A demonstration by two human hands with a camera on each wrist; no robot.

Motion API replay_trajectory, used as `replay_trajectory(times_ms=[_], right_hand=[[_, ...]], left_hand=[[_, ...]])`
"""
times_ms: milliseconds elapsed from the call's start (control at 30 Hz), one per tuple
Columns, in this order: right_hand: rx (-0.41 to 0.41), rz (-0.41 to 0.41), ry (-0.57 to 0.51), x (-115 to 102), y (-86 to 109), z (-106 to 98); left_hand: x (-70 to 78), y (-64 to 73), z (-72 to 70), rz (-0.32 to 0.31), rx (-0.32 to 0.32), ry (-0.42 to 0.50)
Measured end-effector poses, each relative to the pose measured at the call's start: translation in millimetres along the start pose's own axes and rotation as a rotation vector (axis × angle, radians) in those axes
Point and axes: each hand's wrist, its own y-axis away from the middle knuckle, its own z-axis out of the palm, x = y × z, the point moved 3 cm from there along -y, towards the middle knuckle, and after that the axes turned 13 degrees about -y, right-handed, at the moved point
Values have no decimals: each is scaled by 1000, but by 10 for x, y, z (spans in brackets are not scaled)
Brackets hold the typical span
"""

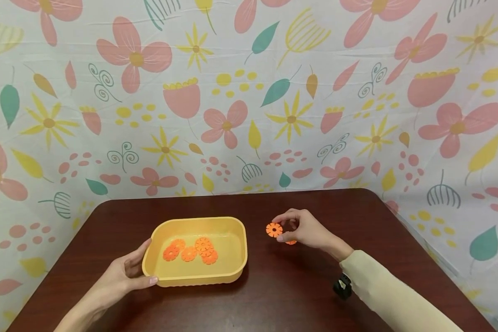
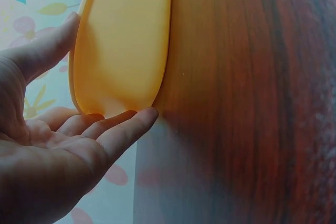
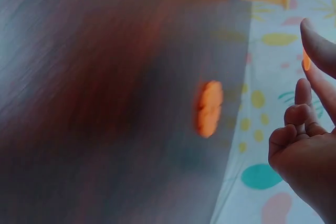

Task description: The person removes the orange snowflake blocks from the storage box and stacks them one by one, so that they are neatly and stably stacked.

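My left hand (image 1: pixel 122 274) grips the left end of a yellow plastic basin (image 1: pixel 229 251), thumb by its front corner and fingers along its end wall. Several orange notched discs (image 1: pixel 188 254), like flower-shaped building pieces, lie inside, some overlapping. To the right of the basin, my right hand (image 1: pixel 305 228) pinches one orange notched disc (image 1: pixel 269 230) between thumb and forefinger, above the table. Partly hidden behind that hand is another orange disc (image 1: pixel 291 242). The right wrist view shows discs (image 3: pixel 210 109) on the tabletop and the pinched disc (image 3: pixel 306 60) edge-on.
The dark brown wooden table (image 1: pixel 257 304) runs back to a floral-patterned cloth (image 1: pixel 249 115) that hangs behind and at the sides. A small black device (image 1: pixel 342 286) is strapped at the right wrist, next to a cream sleeve (image 1: pixel 382 286).
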Motion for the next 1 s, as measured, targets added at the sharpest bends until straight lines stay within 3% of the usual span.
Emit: replay_trajectory(times_ms=[433,1000], right_hand=[[32,81,40,328,203,-210],[29,124,96,496,229,-313]], left_hand=[[2,-2,-6,-17,-7,1],[7,-11,-5,-39,-7,6]])
